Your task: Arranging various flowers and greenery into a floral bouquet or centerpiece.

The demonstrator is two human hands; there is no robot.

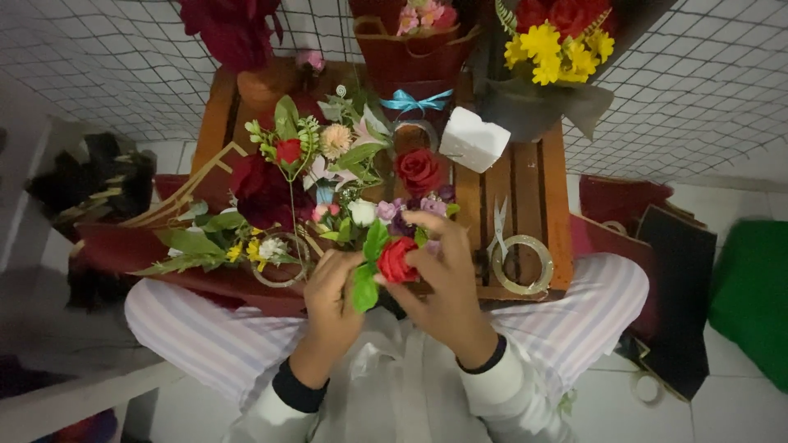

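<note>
My left hand [331, 294] and my right hand [444, 279] are both closed around a small bunch of artificial flowers held over my lap. A red rose [396, 259] with green leaves [366, 279] sits between my fingers, and purple and white blooms [392, 212] rise above it. My right fingers curl over the top of the bunch. The stems are hidden inside my hands.
A low wooden table [525, 184] ahead holds a white foam block [473, 139], scissors [499, 223], a tape roll [521, 264] and loose flowers [316, 156]. Wrapped bouquets [552, 49] stand behind. Dark red wrapping paper [123, 246] lies left, a green sheet [751, 295] right.
</note>
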